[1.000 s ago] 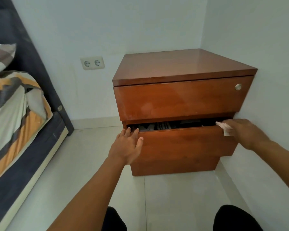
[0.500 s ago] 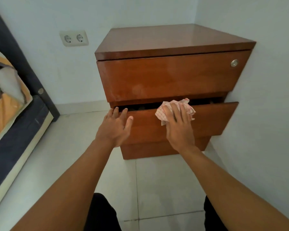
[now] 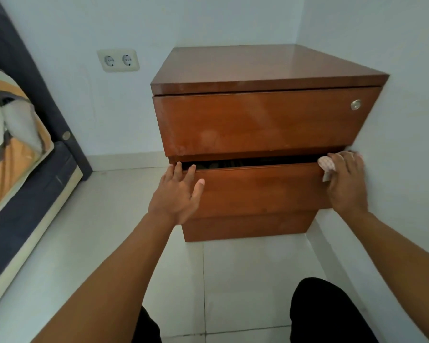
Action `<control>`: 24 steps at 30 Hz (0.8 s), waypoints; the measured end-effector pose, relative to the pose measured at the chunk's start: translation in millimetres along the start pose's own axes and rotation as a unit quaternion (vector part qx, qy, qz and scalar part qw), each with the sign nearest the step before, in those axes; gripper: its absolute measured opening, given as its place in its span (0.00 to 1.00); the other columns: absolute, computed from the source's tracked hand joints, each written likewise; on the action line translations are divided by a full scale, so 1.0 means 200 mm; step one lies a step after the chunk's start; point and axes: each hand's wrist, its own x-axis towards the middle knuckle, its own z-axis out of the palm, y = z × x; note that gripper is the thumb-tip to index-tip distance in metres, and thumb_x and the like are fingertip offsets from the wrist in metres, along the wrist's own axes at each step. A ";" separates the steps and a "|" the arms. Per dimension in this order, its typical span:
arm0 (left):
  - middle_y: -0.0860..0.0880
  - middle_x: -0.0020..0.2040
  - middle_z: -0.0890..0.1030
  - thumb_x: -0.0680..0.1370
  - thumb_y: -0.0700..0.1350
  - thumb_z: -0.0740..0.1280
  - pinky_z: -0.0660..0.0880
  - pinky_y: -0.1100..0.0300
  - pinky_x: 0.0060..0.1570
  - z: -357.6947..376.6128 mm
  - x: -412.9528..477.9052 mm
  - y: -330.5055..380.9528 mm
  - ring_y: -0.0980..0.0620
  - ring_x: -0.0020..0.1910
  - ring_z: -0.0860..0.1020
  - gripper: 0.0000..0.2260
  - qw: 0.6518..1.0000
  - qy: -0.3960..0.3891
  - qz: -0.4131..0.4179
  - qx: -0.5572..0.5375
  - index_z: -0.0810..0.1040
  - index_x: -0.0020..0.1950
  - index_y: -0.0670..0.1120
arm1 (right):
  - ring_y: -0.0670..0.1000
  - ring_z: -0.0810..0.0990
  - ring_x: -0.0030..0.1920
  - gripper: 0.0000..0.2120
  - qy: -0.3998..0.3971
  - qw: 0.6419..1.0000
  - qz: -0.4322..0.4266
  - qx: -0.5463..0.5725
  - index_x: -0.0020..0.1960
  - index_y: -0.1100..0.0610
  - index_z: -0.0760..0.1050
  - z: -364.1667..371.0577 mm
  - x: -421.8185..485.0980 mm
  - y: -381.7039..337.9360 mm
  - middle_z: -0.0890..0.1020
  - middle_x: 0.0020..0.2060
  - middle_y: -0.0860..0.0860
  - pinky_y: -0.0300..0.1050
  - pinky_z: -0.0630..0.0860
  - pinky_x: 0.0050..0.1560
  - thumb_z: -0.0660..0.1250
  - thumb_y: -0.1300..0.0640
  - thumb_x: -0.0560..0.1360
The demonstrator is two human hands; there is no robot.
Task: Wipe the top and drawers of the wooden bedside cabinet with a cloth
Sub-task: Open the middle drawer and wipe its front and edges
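Observation:
The wooden bedside cabinet (image 3: 265, 68) stands in the room's corner, its glossy top bare. Its upper drawer (image 3: 263, 120) is closed and has a round metal lock at the right. The lower drawer (image 3: 260, 186) is pulled out a little, with dark contents showing in the gap. My left hand (image 3: 177, 196) rests flat on the drawer's left front, fingertips hooked over its top edge. My right hand (image 3: 347, 181) presses a pale checked cloth (image 3: 327, 165) on the drawer's right end, against the wall. Most of the cloth is hidden under my fingers.
A white wall (image 3: 394, 169) runs tight along the cabinet's right side. A double socket (image 3: 118, 60) sits on the back wall. A bed (image 3: 15, 154) with dark frame and striped bedding lies at the left. Pale floor tiles (image 3: 245, 280) and my dark-clothed knees fill the foreground.
My right hand slid the cloth from the middle of the lower drawer's top edge to its right end. My left hand stayed on the drawer's left front. The camera tilted down slightly.

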 end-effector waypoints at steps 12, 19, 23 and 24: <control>0.47 0.83 0.51 0.80 0.67 0.40 0.49 0.46 0.77 0.10 0.01 -0.03 0.45 0.82 0.46 0.33 0.998 0.057 0.003 0.011 0.51 0.82 0.54 | 0.63 0.37 0.81 0.33 -0.048 0.987 -0.155 -0.006 0.84 0.47 0.41 0.51 -0.39 -1.02 0.42 0.83 0.56 0.61 0.44 0.80 0.56 0.45 0.85; 0.47 0.82 0.55 0.80 0.67 0.39 0.47 0.42 0.78 0.16 0.03 -0.04 0.44 0.81 0.49 0.34 0.995 0.097 0.011 0.021 0.54 0.82 0.54 | 0.77 0.49 0.78 0.37 -0.035 0.999 0.008 0.002 0.81 0.59 0.43 0.52 -0.36 -0.49 0.49 0.78 0.74 0.74 0.50 0.77 0.50 0.37 0.83; 0.46 0.82 0.54 0.80 0.67 0.40 0.47 0.41 0.78 0.17 0.03 -0.03 0.43 0.81 0.49 0.33 0.995 0.101 0.007 0.018 0.55 0.82 0.54 | 0.77 0.45 0.78 0.36 -0.021 0.996 0.085 0.002 0.80 0.68 0.42 0.38 -0.27 -0.13 0.46 0.76 0.77 0.73 0.49 0.76 0.47 0.42 0.85; 0.46 0.82 0.54 0.80 0.67 0.40 0.46 0.41 0.77 0.17 0.03 -0.03 0.43 0.81 0.48 0.33 0.995 0.101 0.007 0.018 0.54 0.82 0.55 | 0.75 0.43 0.79 0.35 -0.020 0.996 0.083 0.021 0.81 0.67 0.42 0.35 -0.25 -0.06 0.44 0.77 0.76 0.71 0.49 0.77 0.49 0.45 0.86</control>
